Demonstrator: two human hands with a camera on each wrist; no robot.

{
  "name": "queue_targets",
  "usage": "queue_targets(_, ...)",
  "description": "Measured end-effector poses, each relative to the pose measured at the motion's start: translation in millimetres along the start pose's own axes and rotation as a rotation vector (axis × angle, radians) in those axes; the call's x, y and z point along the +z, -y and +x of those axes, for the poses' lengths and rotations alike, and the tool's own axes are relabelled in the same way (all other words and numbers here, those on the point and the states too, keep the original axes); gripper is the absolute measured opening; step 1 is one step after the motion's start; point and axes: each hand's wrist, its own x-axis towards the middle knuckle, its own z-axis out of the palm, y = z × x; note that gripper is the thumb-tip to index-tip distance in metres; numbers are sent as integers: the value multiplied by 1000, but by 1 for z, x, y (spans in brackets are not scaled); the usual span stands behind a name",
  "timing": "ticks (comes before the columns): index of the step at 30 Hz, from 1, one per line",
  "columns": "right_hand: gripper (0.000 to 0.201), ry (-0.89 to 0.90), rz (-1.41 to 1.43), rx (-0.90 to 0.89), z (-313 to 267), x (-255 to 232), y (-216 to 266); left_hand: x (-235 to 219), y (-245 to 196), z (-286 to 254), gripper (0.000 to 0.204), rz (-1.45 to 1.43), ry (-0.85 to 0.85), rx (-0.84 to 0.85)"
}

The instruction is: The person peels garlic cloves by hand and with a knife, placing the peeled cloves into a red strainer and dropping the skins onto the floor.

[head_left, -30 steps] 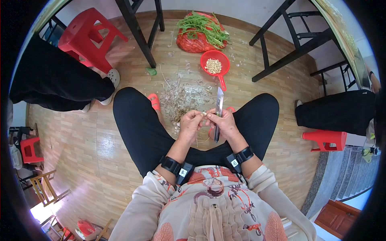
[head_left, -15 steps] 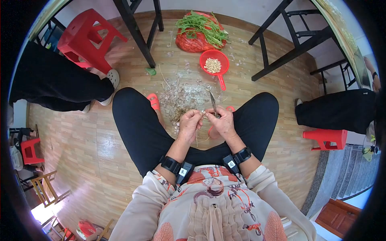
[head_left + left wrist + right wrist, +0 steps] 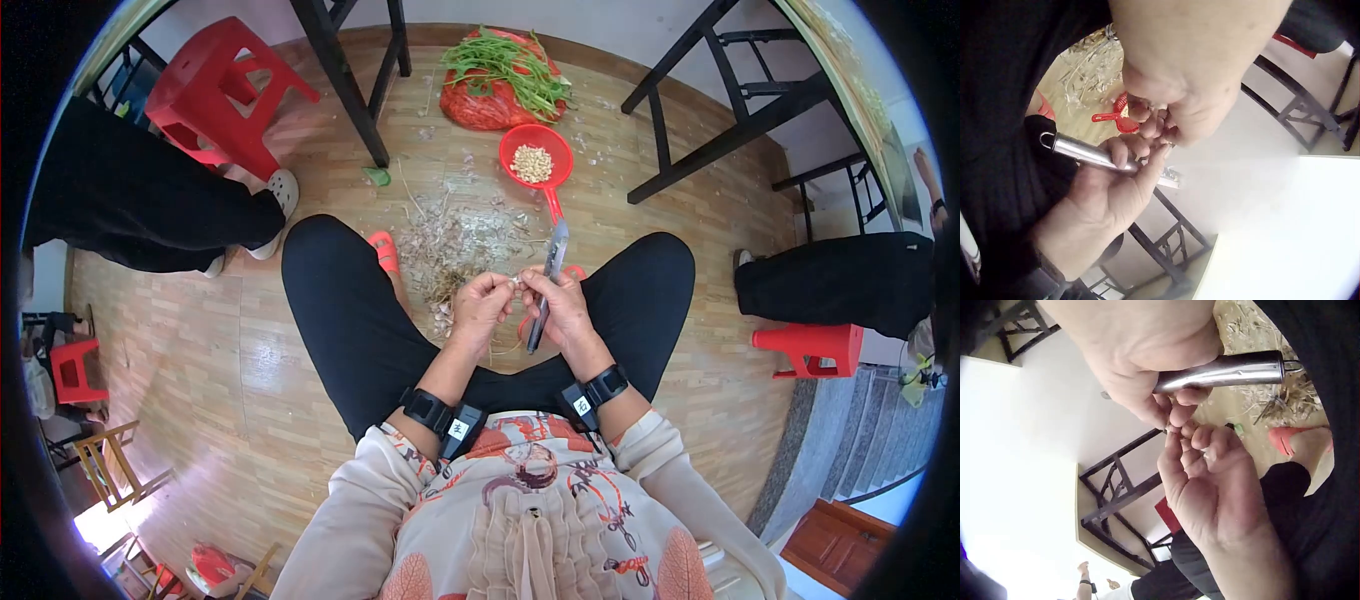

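Observation:
In the head view my left hand and right hand meet over the floor between the knees. Their fingertips pinch a small pale garlic clove, mostly covered by the fingers. Across the right hand lies a knife, its blade pointing away from the body. The right fingers curl round its shiny metal handle, which ends in a wire loop, in the right wrist view. A white bit shows among the curled fingers of the left hand there.
Garlic skins and stems litter the floor ahead. Beyond are a red strainer of peeled cloves and a red mesh bag topped with green stalks. Black table legs, a red stool and two standing people flank the spot.
The knife swung so its blade showed narrow and tilted left, then turned back to point away, leaning slightly right. Both hands shifted a little right, fingertips still together.

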Motion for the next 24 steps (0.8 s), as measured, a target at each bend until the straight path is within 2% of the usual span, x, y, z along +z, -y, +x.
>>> queue_targets(4, 12, -64, 51, -20, 1, -3, 5, -3, 2, 1, 7, -24, -66, -4)
queue_targets(6, 11, -102, 26, 0, 0, -2, 6, -4, -1, 0, 9, -38, -96, -87)
queue_targets(8, 12, -29, -174, -53, 0, -2, 3, -5, 2, 1, 9, 14, -83, -71)
queue_targets(9, 12, -28, -174, -53, -1, -2, 2, -5, 2, 1, 9, 67, -70, -56)
queue_targets(11, 15, 15, -482, -104, -2, -2, -2, -1, 3, 0, 8, 41, -104, 5)
queue_targets(12, 15, 15, -482, -103, -3, -1, -2, 0, 2, -1, 8, 15, -136, 65)
queue_targets(14, 15, 11, -601, -115, -4, 0, 0, -1, 2, 0, 9, 15, -105, 32)
queue_targets(20, 15, 6, -648, -168, -3, 0, -2, -8, 8, 3, 12, 61, -84, -4)
queue_targets(24, 16, 1, -679, -133, -5, 2, 2, -10, 9, 4, 15, 69, -109, -20)
